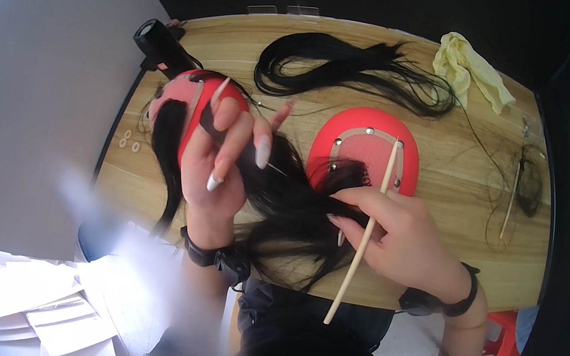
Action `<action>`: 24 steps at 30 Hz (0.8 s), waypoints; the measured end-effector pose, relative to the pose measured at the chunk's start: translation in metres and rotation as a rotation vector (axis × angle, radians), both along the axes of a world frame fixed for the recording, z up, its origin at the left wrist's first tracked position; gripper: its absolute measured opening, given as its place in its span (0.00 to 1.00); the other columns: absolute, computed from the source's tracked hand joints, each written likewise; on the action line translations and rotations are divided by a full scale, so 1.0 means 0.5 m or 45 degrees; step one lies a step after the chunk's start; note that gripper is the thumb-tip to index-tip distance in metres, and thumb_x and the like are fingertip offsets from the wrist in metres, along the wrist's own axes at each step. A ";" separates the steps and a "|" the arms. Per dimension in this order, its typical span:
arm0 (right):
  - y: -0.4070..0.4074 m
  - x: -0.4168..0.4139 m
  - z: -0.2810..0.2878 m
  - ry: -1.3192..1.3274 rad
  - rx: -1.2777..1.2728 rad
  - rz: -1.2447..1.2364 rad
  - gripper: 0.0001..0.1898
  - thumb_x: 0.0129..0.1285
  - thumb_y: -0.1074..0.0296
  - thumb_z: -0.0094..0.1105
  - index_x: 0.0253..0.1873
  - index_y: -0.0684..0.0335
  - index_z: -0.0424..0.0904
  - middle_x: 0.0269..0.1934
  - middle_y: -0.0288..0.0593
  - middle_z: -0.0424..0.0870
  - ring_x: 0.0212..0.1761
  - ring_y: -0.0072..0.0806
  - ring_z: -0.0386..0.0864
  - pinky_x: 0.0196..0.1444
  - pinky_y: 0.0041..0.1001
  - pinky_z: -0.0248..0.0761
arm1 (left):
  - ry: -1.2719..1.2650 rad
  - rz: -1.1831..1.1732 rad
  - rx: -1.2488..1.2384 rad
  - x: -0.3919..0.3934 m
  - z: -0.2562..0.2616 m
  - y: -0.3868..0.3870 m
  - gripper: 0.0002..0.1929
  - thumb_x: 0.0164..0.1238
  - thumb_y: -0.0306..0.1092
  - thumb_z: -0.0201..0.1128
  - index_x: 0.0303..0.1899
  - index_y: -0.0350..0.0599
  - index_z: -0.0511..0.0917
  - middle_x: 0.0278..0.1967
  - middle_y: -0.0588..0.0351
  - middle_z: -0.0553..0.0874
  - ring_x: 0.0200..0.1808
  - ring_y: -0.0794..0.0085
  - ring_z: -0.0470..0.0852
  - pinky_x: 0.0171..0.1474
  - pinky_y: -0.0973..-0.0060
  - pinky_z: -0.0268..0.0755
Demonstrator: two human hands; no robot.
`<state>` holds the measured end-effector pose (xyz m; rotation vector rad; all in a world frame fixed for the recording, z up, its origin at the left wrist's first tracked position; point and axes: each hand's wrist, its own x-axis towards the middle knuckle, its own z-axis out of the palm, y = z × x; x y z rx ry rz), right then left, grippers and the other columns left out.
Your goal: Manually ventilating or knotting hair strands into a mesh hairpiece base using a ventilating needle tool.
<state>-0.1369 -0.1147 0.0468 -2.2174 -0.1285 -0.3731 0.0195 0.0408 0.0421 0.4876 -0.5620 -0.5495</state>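
A thin wooden-handled hook tool (372,222), like a ventilating needle, lies across my right hand (400,235), its fine tip pointing up. The same hand's fingertips pinch the long black hair (298,197). Behind the tool, a red wig block (373,118) carries a mesh piece (361,148), fixed with several round-headed pins and partly filled with black hair. My left hand (222,161) is raised with bent, spread fingers in front of a second red block (225,96). Dark hair passes close by its fingers; whether they hold strands is unclear.
Looped black hair (304,38) lies at the back, beside a crumpled pale yellow cloth (467,67). A black cylinder (165,48) stands back left; small pale rings (136,146) lie nearby. Another thin stick (511,201) and tangled hair (530,190) are at right. Partitions (46,107) flank the table.
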 end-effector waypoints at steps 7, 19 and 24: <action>-0.028 -0.039 0.056 0.295 -0.303 0.155 0.17 0.56 0.68 0.64 0.52 0.59 0.78 0.35 0.46 0.83 0.32 0.42 0.80 0.34 0.32 0.73 | 0.221 -0.018 -0.146 0.046 0.008 0.030 0.13 0.76 0.34 0.38 0.29 0.51 0.64 0.15 0.67 0.63 0.22 0.76 0.66 0.46 0.74 0.68; -0.026 -0.002 0.045 0.087 0.531 -0.178 0.18 0.55 0.77 0.66 0.52 0.64 0.77 0.28 0.35 0.80 0.25 0.14 0.77 0.26 0.16 0.69 | -0.908 0.280 0.789 -0.038 -0.029 -0.015 0.11 0.69 0.26 0.50 0.50 0.37 0.70 0.34 0.59 0.79 0.34 0.82 0.73 0.40 0.85 0.65; -0.026 0.002 0.033 0.316 0.822 0.067 0.19 0.55 0.79 0.65 0.52 0.66 0.73 0.26 0.34 0.78 0.22 0.14 0.75 0.24 0.14 0.67 | -0.938 0.061 0.803 -0.048 -0.036 -0.019 0.22 0.61 0.20 0.45 0.59 0.38 0.61 0.33 0.55 0.79 0.36 0.79 0.74 0.44 0.82 0.66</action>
